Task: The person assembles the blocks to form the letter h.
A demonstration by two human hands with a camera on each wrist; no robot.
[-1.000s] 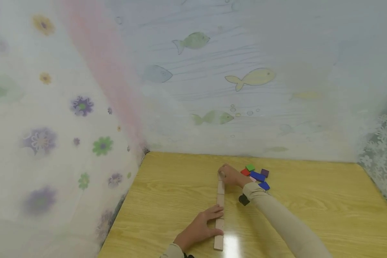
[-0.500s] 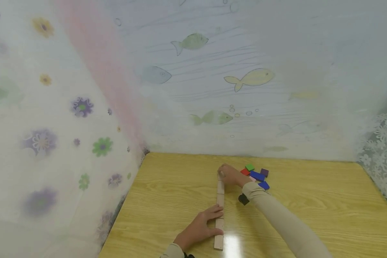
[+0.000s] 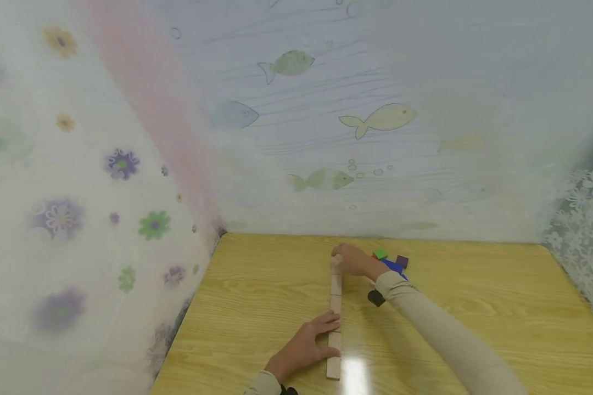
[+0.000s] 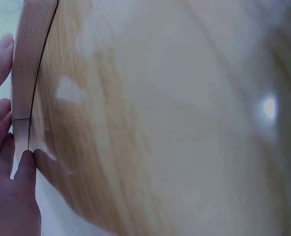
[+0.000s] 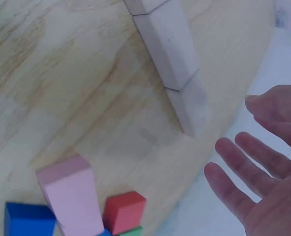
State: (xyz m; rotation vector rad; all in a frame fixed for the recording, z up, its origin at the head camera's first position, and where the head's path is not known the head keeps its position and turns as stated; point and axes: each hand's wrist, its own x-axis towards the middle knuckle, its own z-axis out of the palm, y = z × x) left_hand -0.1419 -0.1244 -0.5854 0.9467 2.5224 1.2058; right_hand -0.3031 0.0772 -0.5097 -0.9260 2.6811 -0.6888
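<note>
On a yellow wood-grain table (image 3: 257,299), the left hand (image 3: 300,344), fingers outstretched, touches a row of pale wooden blocks (image 3: 336,285); the right hand (image 5: 266,169), fingers loosely extended, holds nothing beside its far end. Uneven pushing could skew a joint. The beige right sleeve (image 3: 394,286) partly hides small coloured blocks (image 3: 392,267).

On the far side, a pale blue-grey wall (image 3: 474,82) with drawn fish (image 3: 387,117), small bubbles (image 3: 378,172) and thin streaks. To the left, a white wall (image 3: 15,274) scattered with purple, green and orange flowers (image 3: 155,225), a pink band (image 3: 148,99) running down toward the corner. At right, white lace-like flowers (image 3: 590,214) on grey. Below, a glossy yellow wood-grain table (image 3: 257,307) with rounded far corners, a bright glare (image 3: 354,378) at its near part.
</note>
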